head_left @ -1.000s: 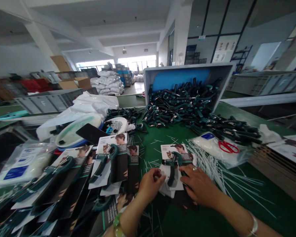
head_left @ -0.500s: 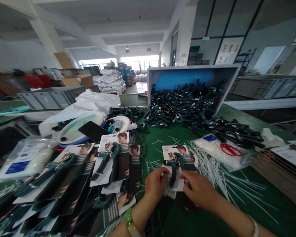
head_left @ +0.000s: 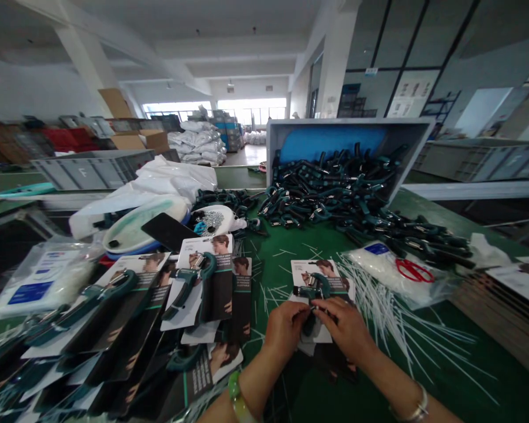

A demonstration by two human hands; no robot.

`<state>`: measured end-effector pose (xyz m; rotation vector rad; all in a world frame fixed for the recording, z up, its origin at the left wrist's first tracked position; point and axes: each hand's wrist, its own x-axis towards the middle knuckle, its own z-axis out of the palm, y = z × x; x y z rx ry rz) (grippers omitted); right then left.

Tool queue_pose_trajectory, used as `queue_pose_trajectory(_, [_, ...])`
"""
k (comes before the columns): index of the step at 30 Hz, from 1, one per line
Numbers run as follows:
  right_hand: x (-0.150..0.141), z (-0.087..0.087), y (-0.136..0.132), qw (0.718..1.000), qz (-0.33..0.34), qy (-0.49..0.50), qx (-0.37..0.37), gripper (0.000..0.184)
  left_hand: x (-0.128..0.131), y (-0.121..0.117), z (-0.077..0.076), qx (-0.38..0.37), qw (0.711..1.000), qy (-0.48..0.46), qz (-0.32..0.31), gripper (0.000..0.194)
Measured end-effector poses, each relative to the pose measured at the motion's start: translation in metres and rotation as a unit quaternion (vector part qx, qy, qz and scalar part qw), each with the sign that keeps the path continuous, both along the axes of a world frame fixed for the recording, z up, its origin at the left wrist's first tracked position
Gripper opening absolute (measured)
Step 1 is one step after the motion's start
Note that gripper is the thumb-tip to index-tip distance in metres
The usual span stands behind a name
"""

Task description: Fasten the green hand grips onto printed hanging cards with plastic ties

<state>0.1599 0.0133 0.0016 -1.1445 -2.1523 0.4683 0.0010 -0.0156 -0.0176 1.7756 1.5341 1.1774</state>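
While the left hand [head_left: 285, 330] and right hand [head_left: 341, 328] are closing together, their fingertips are pinching the teal hand gripper [head_left: 312, 292] on its printed card [head_left: 302, 273].

Under the fingers [head_left: 330, 308], a hand-grip exerciser [head_left: 311, 289] has smooth dark-teal plastic handles and a shiny metal spring against a glossy paper card [head_left: 302, 273], while thin white plastic cable ties [head_left: 392, 317] lie to the right on the bench's matt green mat [head_left: 282, 258].
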Motion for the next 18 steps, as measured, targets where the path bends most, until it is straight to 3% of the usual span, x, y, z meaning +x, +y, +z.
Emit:
queue_pose_trajectory(4, [-0.0016, -0.0068, -0.0042, 0.999, -0.039, -0.01, 0.002, 0.025, -0.0005, 0.0, -0.0023, 0.006, 1.0, 0.024, 0.0, 0.018])
queue_pose_trajectory(9, [0.0009, -0.0081, -0.0045, 0.999, -0.04, -0.012, 0.021, 0.019, -0.0018, 0.0001, -0.0032, 0.007, 0.999, 0.039, 0.0, 0.019])
queue_pose_trajectory(18, [-0.0006, 0.0007, -0.0041, 0.999, 0.012, -0.02, -0.04, 0.018, -0.002, -0.0007, -0.0039, 0.014, 0.998, 0.056, -0.014, 0.02])
